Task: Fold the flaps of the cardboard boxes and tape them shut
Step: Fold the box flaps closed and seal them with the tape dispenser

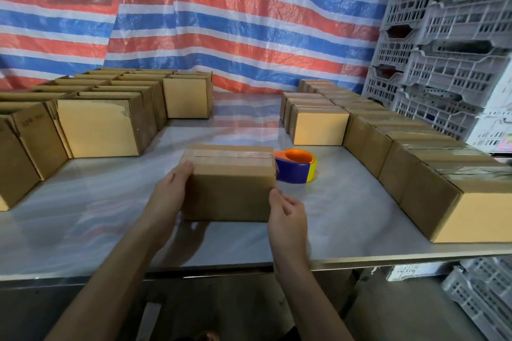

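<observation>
The left hand wraps the left end of a plain brown corrugated cardboard box, clear glossy tape along its top seam. The right hand pinches its right edge with curled fingers. The box sits mid-way across the smooth grey table. Just behind it lies a round blue, orange and yellow plastic tape dispenser.

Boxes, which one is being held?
The taped box in the middle: the left hand grips it, right hand at its corner; others sit in side rows.

place: packing area | cues: rows of cardboard boxes, stacked plastic crates (grey), tarp backdrop
</observation>
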